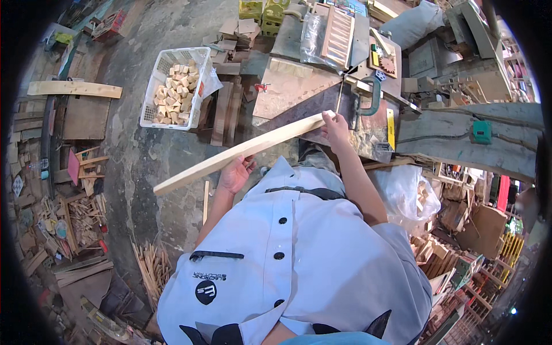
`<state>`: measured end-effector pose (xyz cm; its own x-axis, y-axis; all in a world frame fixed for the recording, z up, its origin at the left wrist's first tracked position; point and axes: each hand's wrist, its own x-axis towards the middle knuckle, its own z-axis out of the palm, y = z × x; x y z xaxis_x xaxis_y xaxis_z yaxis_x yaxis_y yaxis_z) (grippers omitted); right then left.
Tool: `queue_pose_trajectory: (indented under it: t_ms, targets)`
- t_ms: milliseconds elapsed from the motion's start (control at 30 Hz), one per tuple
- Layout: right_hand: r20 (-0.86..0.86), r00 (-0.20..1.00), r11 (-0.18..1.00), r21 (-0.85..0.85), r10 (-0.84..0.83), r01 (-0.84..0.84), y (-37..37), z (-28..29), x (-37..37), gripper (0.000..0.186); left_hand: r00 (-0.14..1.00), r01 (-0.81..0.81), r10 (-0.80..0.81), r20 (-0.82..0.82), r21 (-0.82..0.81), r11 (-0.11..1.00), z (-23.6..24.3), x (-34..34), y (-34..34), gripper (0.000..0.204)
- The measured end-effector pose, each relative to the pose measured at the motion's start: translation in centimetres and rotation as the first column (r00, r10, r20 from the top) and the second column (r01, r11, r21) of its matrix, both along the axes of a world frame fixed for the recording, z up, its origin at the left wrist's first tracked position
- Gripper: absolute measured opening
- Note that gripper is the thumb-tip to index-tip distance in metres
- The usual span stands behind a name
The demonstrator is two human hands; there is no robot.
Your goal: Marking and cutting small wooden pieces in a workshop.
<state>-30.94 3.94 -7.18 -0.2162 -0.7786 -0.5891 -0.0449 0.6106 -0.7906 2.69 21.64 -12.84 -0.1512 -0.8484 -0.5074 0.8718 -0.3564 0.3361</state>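
A long, pale wooden strip [247, 150] slants across in front of me, its left end lower and nearer. My right hand [335, 129] pinches its right end at the front edge of the worktable [299, 86]. Under the strip's middle, my left hand [234, 174] supports it with curled fingers; part of the grip is hidden behind the wood. Just beyond my right hand stand a green curved handle [374, 98] and a thin upright metal rod or blade [340, 95]. Sawdust and wood shavings [359, 138] lie on the table's right side.
A white plastic crate [148, 106] of small wood blocks stands on the floor left of the table, beside stacked boards [227, 109]. A yellow ruler [391, 129] lies at the table's right edge. Thin sticks [150, 267] stand bundled at lower left; a plastic bag [405, 192] sits at right.
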Motion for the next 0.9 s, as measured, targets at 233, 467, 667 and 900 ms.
queue_pose_trajectory:
  t_ms: [233,467,667,900]
  targets:
    - [0.193,0.981,0.999,0.022,-0.028,0.024,-5.7,-4.5,-1.5,0.031,0.975,-0.154,0.148,-0.168,-0.027,0.988,1.5,-3.0,-2.7,0.054]
    - [0.069,0.997,0.994,-0.102,-0.017,0.024,-8.6,-6.5,-2.0,0.039,0.972,-0.235,0.236,0.019,0.201,0.951,-2.6,-5.2,-5.5,0.046]
    - [-0.113,0.99,0.994,-0.062,0.087,-0.095,-10.2,-6.8,-3.3,0.046,0.989,-0.135,0.147,-0.029,0.248,0.959,-4.8,-5.5,-5.3,0.043]
    - [-0.206,0.978,0.997,-0.061,0.043,-0.056,-10.5,-6.0,-2.1,0.056,0.983,-0.175,0.149,0.107,0.303,0.937,-4.5,-5.5,-5.8,0.042]
